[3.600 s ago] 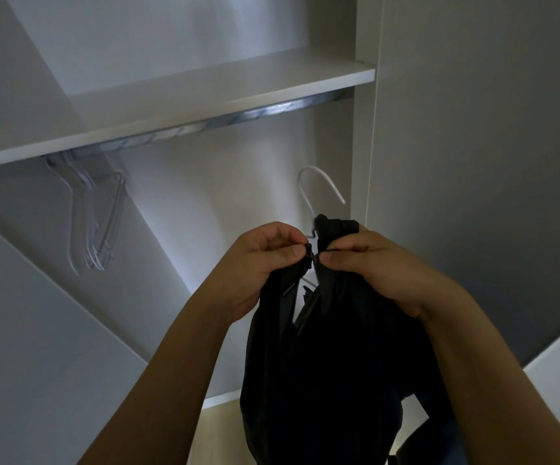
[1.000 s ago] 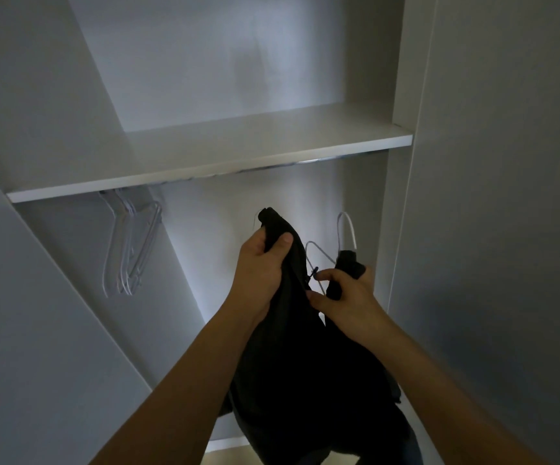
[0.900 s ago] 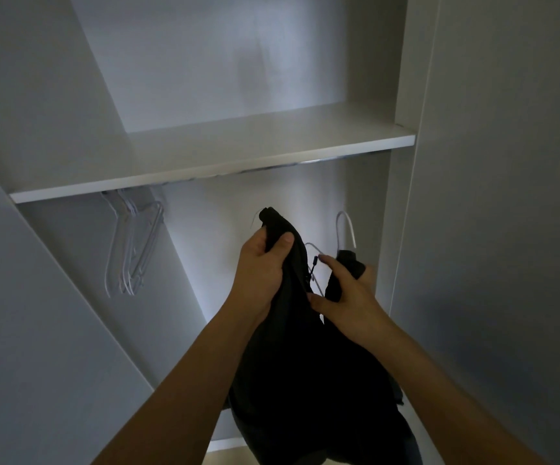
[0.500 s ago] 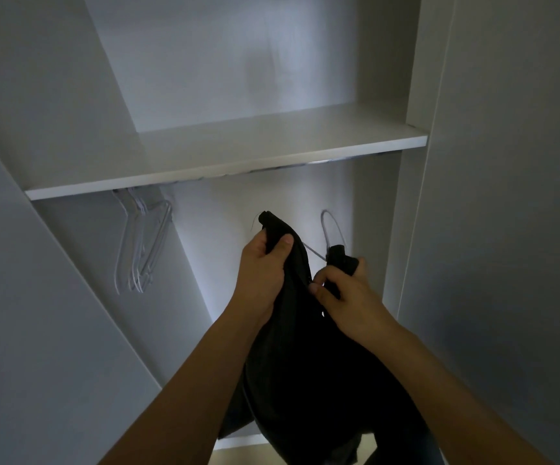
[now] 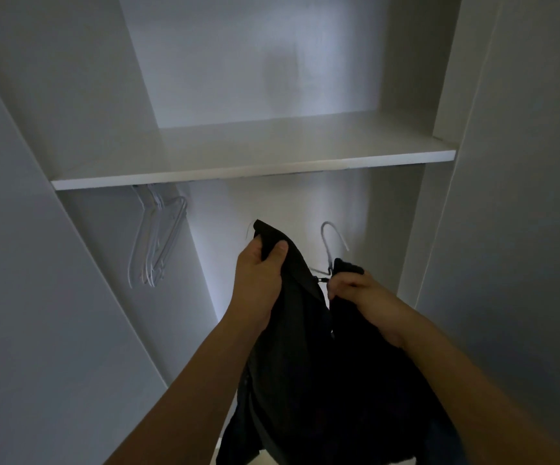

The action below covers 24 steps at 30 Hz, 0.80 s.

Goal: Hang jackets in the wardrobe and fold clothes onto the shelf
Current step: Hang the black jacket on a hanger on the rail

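Note:
A black jacket (image 5: 308, 364) hangs on a white hanger (image 5: 328, 243) whose hook sticks up between my hands, below the wardrobe shelf (image 5: 251, 169). My left hand (image 5: 260, 276) grips the jacket's left shoulder, thumb on top of the cloth. My right hand (image 5: 355, 290) pinches the jacket's front edge at the zipper, just under the hanger's neck. The rail under the shelf is mostly hidden by the shelf's front edge.
Several empty white hangers (image 5: 156, 239) hang at the left end under the shelf. The wardrobe's side panels (image 5: 412, 229) close in on both sides, and an open door (image 5: 523, 196) stands at the right.
The view has tilted and shifted slightly. My right hand has moved a little right and down along the jacket's front edge; the left hand keeps its grip on the shoulder.

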Each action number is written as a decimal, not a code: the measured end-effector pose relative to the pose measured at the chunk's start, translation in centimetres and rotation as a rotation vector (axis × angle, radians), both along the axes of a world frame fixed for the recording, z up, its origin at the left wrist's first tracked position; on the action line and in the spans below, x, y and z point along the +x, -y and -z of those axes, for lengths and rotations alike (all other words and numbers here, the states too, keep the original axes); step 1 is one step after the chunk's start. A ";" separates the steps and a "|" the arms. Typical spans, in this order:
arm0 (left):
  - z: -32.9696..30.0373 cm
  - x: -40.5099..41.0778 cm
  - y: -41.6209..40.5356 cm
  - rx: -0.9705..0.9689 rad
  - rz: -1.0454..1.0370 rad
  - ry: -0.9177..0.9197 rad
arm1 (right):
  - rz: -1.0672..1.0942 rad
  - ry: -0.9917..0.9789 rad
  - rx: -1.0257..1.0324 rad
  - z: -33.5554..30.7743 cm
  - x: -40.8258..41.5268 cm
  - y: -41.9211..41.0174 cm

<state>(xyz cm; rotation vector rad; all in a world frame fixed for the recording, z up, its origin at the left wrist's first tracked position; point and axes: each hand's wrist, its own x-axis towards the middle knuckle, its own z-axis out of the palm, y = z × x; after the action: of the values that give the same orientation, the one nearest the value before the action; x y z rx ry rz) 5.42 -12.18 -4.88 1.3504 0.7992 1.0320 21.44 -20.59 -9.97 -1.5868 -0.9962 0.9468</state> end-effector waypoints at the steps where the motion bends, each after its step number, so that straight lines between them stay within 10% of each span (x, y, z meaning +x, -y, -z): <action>1: 0.0 -0.2 -0.3 0.006 -0.006 -0.019 | 0.016 -0.082 0.024 -0.3 0.1 -0.3; 18: -1.7 -12.5 -6.8 -0.136 -0.478 0.170 | 0.240 0.395 0.090 -5.5 -3.9 -11.9; 21: 0.1 -16.5 -7.1 -0.043 -0.505 -0.107 | 0.206 0.470 0.142 -6.2 -5.1 -12.8; 24: 0.2 -20.4 -6.8 -0.081 0.114 -0.747 | 0.170 0.572 0.236 -6.6 -6.2 -12.7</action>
<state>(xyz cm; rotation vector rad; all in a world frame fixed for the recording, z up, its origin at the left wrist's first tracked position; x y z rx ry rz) -15.02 -5.38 -5.04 1.7053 1.2720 0.3770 15.20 -7.90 -3.33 -1.7406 -1.2794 0.2391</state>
